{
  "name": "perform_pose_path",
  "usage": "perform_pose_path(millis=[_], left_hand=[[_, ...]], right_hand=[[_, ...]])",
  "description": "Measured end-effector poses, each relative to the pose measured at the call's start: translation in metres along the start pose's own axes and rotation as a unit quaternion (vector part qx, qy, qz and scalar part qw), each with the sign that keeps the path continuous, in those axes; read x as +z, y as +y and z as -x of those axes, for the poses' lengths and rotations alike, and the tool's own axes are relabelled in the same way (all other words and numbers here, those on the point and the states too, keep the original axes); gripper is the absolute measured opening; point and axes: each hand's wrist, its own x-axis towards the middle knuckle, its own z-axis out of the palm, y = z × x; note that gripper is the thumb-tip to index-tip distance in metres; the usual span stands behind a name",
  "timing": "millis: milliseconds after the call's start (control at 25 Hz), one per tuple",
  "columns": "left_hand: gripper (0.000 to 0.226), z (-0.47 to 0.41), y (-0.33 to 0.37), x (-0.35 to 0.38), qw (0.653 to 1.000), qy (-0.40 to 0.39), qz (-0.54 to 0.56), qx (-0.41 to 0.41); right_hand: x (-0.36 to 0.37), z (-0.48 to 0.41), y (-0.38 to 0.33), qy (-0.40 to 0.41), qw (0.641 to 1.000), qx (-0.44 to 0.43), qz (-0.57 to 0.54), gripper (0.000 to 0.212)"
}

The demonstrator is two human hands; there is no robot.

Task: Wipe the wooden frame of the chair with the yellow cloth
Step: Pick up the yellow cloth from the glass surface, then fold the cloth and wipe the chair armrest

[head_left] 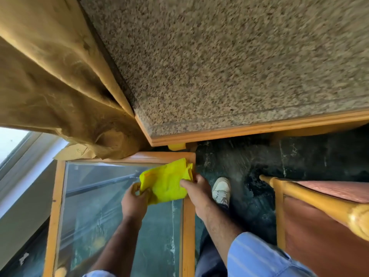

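We hold the yellow cloth (pixel 165 181) above the glass-topped surface (pixel 123 212), near its far right corner, our left hand (pixel 134 202) pinching the cloth's near-left edge and our right hand (pixel 196 189) gripping its right side with closed fingers. The chair (pixel 319 208) with its wooden frame (pixel 311 198) stands apart to the right of that surface, seemingly untouched, though blur softens it.

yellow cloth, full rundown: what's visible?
The yellow cloth is bright yellow, soft-looking fabric, crumpled and loosely folded, not spread flat. Both hands hold it: the left hand grips its lower left edge, the right hand pinches its right side. It sits over the far right corner of the glass-topped table, beside its wooden rim. Contact with the glass cannot be told.
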Motion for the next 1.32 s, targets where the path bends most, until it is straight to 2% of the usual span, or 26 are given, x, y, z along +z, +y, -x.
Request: perform_pose_path(millis=[120, 200, 400, 600, 760, 880, 960, 1040, 1160, 1240, 1320], left_hand=[[0.015, 0.046, 0.011, -0.003, 0.990, -0.067, 0.124, 0.012], [0.014, 0.076, 0.026, 0.000, 0.981, -0.111, 0.157, 0.010], [0.035, 0.155, 0.097, 0.032, 0.956, -0.246, 0.153, 0.039], [0.038, 0.246, 0.190, 0.084, 0.910, -0.371, 0.138, 0.122], [0.041, 0.318, 0.252, 0.132, 0.855, -0.460, 0.166, 0.172], [0.040, 0.369, 0.287, 0.174, 0.821, -0.504, 0.142, 0.229], [0.031, 0.396, 0.299, 0.202, 0.823, -0.492, 0.092, 0.268], [0.020, 0.419, 0.302, 0.231, 0.843, -0.425, -0.002, 0.329], [0.023, 0.425, 0.291, 0.252, 0.853, -0.283, -0.151, 0.411], [0.029, 0.419, 0.282, 0.258, 0.844, -0.247, -0.204, 0.430], [0.033, 0.411, 0.274, 0.263, 0.829, -0.218, -0.248, 0.451]], right_hand=[[-0.034, 0.030, -0.015, 0.000, 1.000, -0.022, 0.009, 0.034], [-0.070, 0.053, -0.025, -0.006, 0.999, -0.037, 0.018, 0.043], [-0.203, 0.110, -0.039, 0.018, 0.994, -0.109, 0.015, 0.018], [-0.354, 0.182, -0.063, 0.113, 0.965, -0.232, 0.039, 0.013], [-0.459, 0.240, -0.076, 0.220, 0.926, -0.306, -0.009, 0.032], [-0.532, 0.266, -0.072, 0.315, 0.889, -0.331, 0.018, 0.021], [-0.567, 0.276, -0.058, 0.390, 0.857, -0.330, 0.068, 0.025], [-0.587, 0.277, -0.032, 0.436, 0.836, -0.313, 0.114, 0.025], [-0.587, 0.260, -0.002, 0.431, 0.836, -0.291, 0.175, 0.026], [-0.582, 0.241, 0.008, 0.407, 0.843, -0.263, 0.235, 0.030], [-0.577, 0.224, 0.017, 0.418, 0.819, -0.254, 0.300, 0.040]])
